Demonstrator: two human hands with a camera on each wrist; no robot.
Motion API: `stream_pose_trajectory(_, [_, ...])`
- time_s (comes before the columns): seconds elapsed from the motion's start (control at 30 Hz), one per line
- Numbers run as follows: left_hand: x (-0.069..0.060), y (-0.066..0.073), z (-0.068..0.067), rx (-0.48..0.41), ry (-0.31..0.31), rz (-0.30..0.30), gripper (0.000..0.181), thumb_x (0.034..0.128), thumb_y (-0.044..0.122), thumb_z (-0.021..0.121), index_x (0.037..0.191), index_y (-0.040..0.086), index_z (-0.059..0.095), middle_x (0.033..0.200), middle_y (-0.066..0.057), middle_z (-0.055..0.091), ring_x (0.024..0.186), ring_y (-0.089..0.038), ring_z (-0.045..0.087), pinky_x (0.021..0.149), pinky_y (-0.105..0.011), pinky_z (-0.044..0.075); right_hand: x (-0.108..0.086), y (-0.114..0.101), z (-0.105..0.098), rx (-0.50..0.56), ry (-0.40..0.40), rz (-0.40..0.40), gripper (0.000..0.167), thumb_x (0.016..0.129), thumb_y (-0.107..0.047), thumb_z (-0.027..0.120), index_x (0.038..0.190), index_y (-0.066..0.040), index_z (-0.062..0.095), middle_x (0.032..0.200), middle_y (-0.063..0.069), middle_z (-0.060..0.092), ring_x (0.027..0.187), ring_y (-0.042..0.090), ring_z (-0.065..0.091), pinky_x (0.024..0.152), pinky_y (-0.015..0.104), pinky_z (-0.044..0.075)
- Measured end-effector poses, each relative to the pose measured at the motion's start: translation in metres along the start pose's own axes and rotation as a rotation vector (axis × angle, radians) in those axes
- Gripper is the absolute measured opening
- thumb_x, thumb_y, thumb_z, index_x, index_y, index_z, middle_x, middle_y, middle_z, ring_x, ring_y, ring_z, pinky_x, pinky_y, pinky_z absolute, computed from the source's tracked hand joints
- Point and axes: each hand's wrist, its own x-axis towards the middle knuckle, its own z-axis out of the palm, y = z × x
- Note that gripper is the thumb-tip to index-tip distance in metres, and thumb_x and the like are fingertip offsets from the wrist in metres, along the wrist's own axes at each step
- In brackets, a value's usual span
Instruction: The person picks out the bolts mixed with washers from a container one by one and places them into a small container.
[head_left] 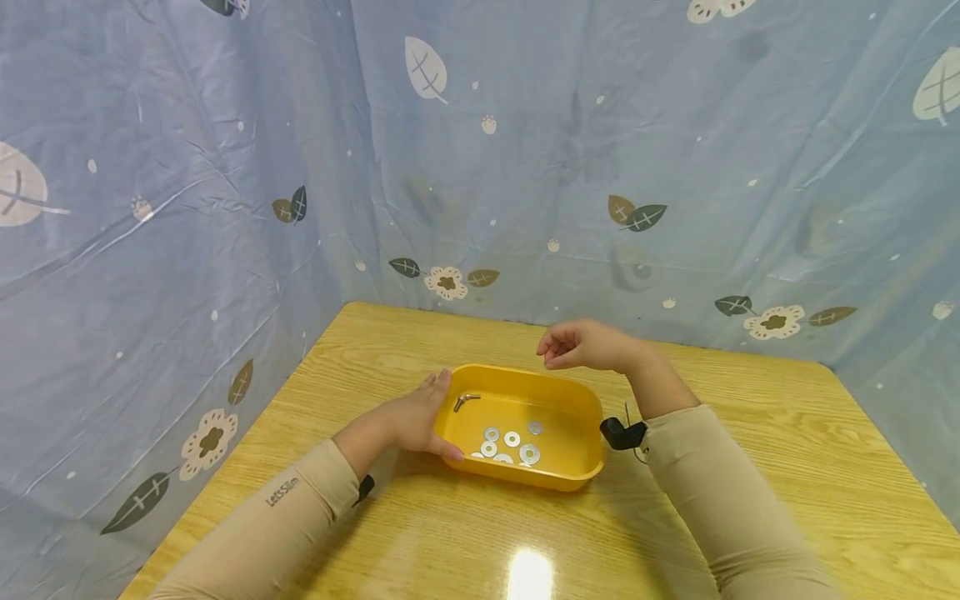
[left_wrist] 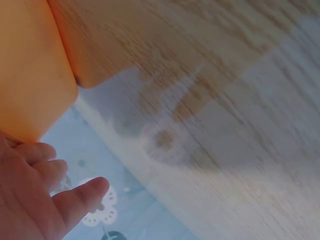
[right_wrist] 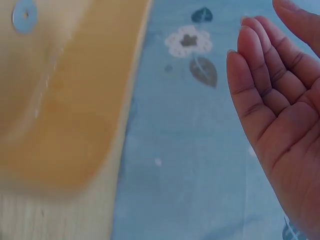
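Note:
A yellow plastic tray (head_left: 525,379) stands on the wooden table. Spanning its left end, my left hand (head_left: 412,418) grips the rim, thumb over the near edge and fingers at the far left corner. In the left wrist view some fingers of the left hand (left_wrist: 35,195) extend beside the tray wall (left_wrist: 35,65). Several flat metal washers (head_left: 529,454) lie in the tray, mostly toward the near side. Small metal bolts (head_left: 466,400) sit at its left end. Above the far right rim hovers my right hand (head_left: 588,346), fingers loosely bent, with nothing visible in the palm (right_wrist: 285,115).
The wood-grain table (head_left: 750,467) extends on both sides of the tray. A blue patterned cloth (head_left: 525,167) hangs behind it and along the left. Dark wrist cameras, one of them a black unit (head_left: 624,433) near the tray's right end, are worn on both wrists.

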Motion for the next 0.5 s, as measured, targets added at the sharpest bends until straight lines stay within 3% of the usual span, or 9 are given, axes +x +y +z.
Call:
stream_pose_trajectory(0.17, [0.0, -0.001, 0.001, -0.012, -0.004, -0.003, 0.133, 0.0578, 0.075, 0.062, 0.145, 0.0, -0.004, 0.152, -0.017, -0.002, 0.139, -0.032, 0.001, 0.109, -0.043, 0.018, 0.022, -0.005, 0.019, 0.015, -0.053, -0.01, 0.018, 0.086, -0.011, 0.064, 0.103, -0.005, 0.061, 0.088, 0.006, 0.062, 0.089, 0.035, 0.057, 0.078, 0.03, 0.049])
stream_pose_trajectory(0.5, [0.002, -0.001, 0.001, 0.006, 0.004, -0.016, 0.136, 0.0542, 0.081, 0.057, 0.146, 0.002, -0.005, 0.152, -0.015, -0.001, 0.139, -0.029, 0.002, 0.108, -0.042, 0.021, 0.058, -0.007, 0.056, -0.086, -0.057, -0.083, 0.016, 0.088, -0.009, 0.061, 0.104, -0.006, 0.062, 0.086, 0.0, 0.062, 0.079, 0.013, 0.057, 0.074, 0.026, 0.049])
